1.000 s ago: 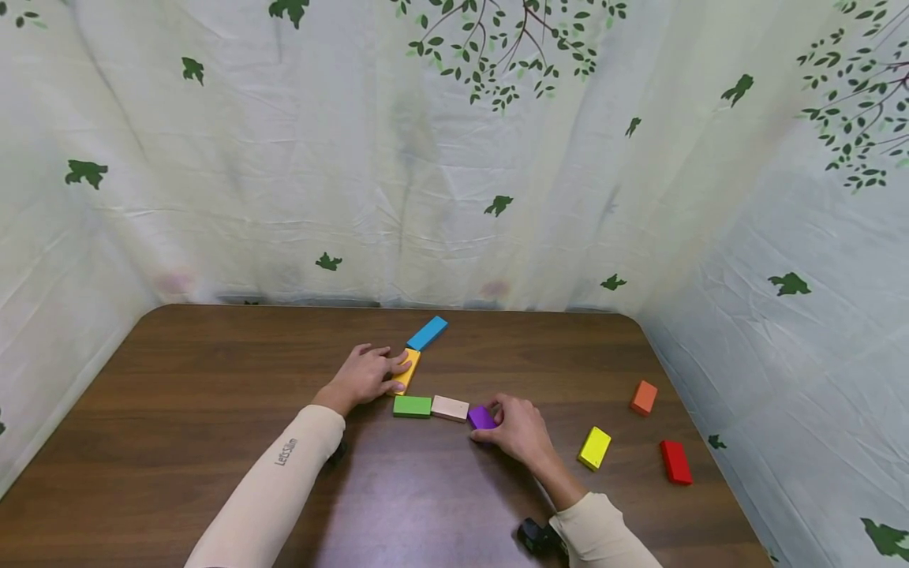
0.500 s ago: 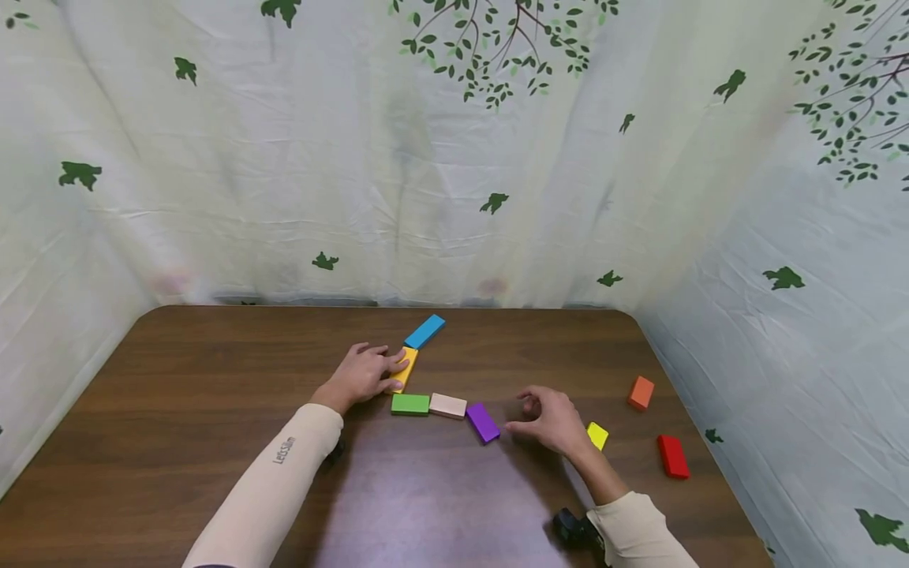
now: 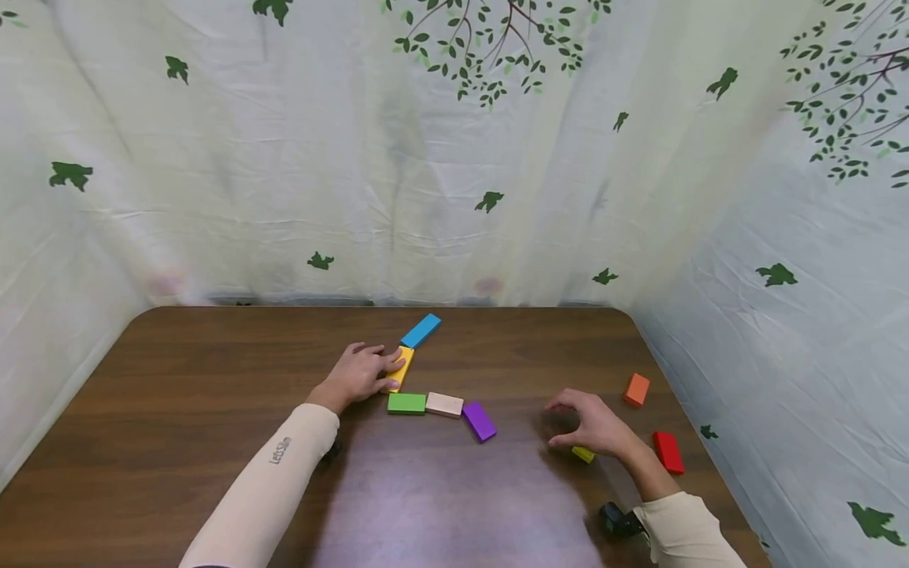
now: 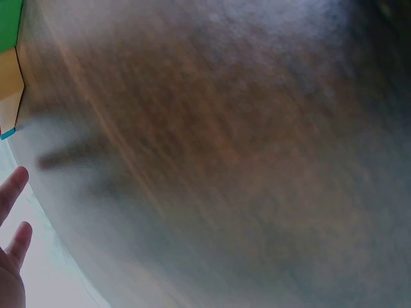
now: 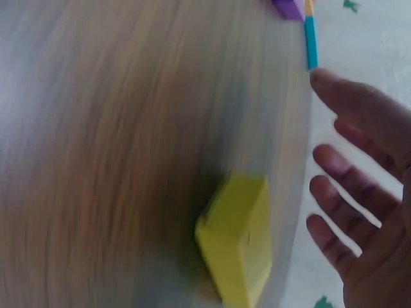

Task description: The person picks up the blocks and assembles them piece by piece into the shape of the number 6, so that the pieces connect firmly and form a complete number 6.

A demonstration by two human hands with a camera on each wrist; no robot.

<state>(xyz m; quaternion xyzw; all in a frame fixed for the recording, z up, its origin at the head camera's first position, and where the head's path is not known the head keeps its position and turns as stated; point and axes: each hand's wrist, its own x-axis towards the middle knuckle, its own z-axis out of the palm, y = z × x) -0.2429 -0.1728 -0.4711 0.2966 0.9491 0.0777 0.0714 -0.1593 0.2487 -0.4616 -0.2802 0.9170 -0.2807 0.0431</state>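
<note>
My left hand (image 3: 358,372) rests its fingers on an amber block (image 3: 401,375) on the table. A blue block (image 3: 421,330) meets that block's far end, and a green block (image 3: 406,404) lies by its near end. A beige block (image 3: 444,405) and a slanted purple block (image 3: 479,422) continue the row rightward. My right hand (image 3: 592,424) hovers over a bright yellow block (image 5: 237,237), fingers spread and holding nothing. In the head view that hand hides most of the yellow block; the right wrist view shows it apart from the fingers.
An orange block (image 3: 637,390) and a red block (image 3: 668,453) lie toward the right edge of the brown wooden table (image 3: 213,347). A pale curtain (image 3: 284,173) with leaf prints stands behind and around the table.
My right hand has let go of the purple block and moved right, over the yellow block. The purple block lies slanted at the row's end. My left hand stays on the amber block.
</note>
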